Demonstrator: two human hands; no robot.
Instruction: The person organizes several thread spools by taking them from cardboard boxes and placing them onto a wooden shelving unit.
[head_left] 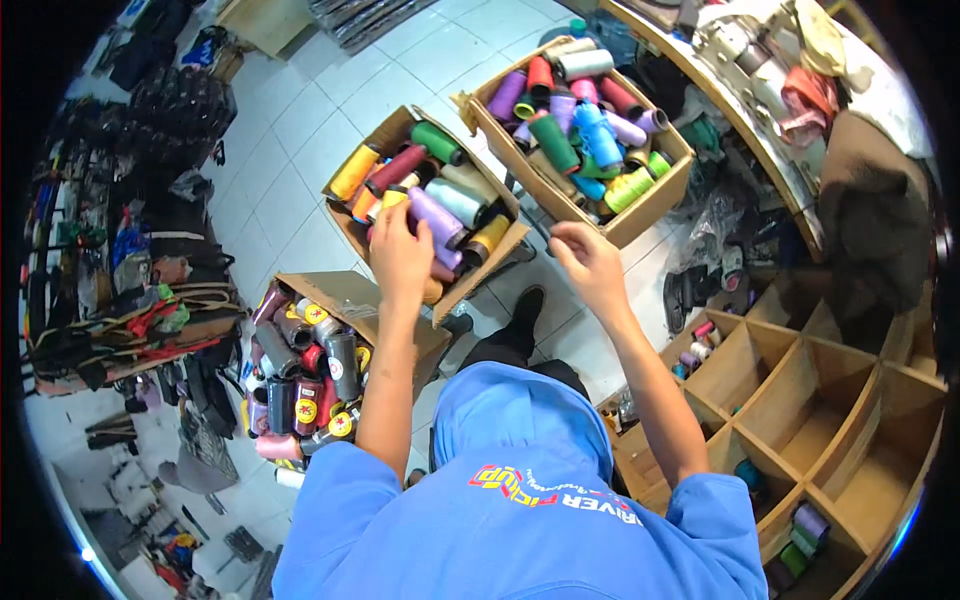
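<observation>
Our left hand (pixel 402 255) was down among the thread spools (pixel 436 214) in the middle carton (pixel 488 270); we could not tell whether its fingers were clamped on one; our right hand (pixel 588 262), fingers bent, was near the right carton (pixel 655 205), which was filled with more spools, and we could not tell whether it held anything; in the lower-left carton (pixel 330 288), dark spools (pixel 306 402) bore round yellow-and-red labels (pixel 342 424); coloured lettering (pixel 560 490) ran across our blue shirt (pixel 400 540).
</observation>
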